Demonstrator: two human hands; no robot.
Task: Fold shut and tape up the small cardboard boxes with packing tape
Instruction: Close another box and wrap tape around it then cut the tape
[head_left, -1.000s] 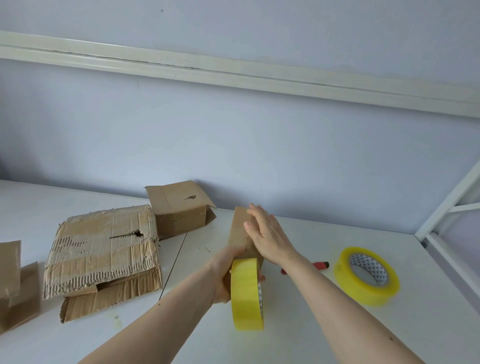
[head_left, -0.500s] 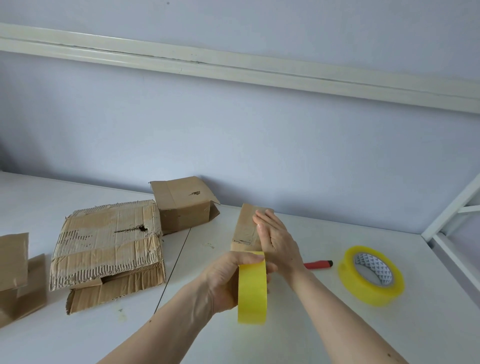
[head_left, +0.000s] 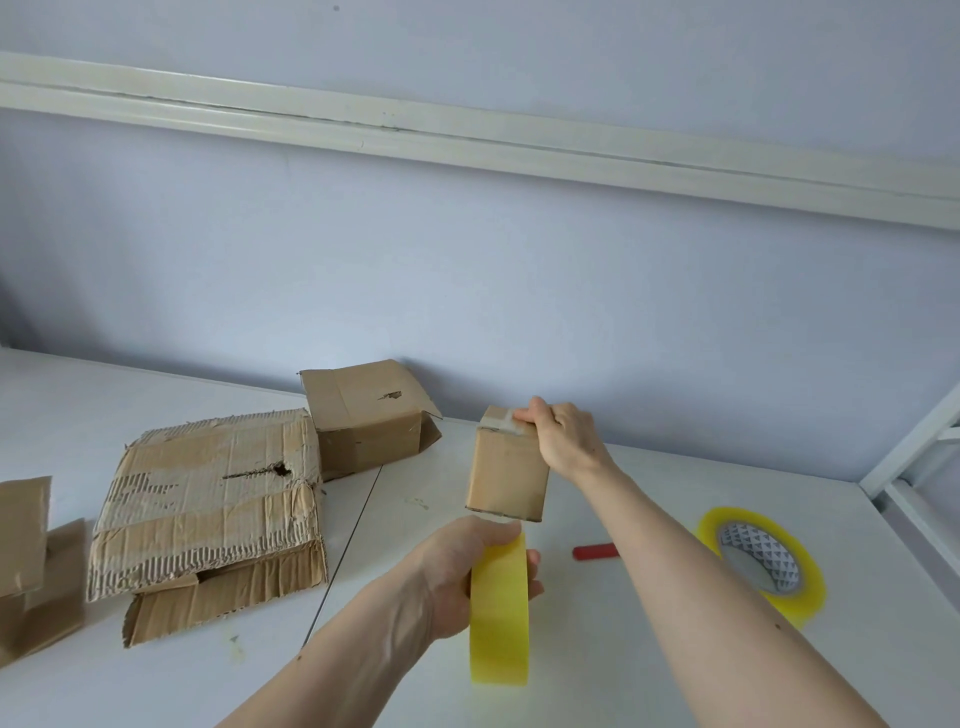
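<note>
- Wall (head_left: 467, 270): pale lilac, a white rail crossing it, behind a white desk (head_left: 649, 649) with a white frame at its right edge.
- Torn carton (head_left: 208, 499) lies toward the left edge (a flap-open one behind it).
- Box (head_left: 506, 475), mid-desk, is lifted; right hand (head_left: 563, 436) curls over its top, pressing tape. Weak pressing could let the strip peel.
- Roll (head_left: 500, 613): left hand (head_left: 457, 577) clamps it; slack could twist and self-stick.

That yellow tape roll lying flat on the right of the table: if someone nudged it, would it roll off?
Probably not: the spare tape roll lies flat on its side on the table, so it would likely slide. Stood on edge, it could roll. Its hollow core suggests it is fairly light.
</note>
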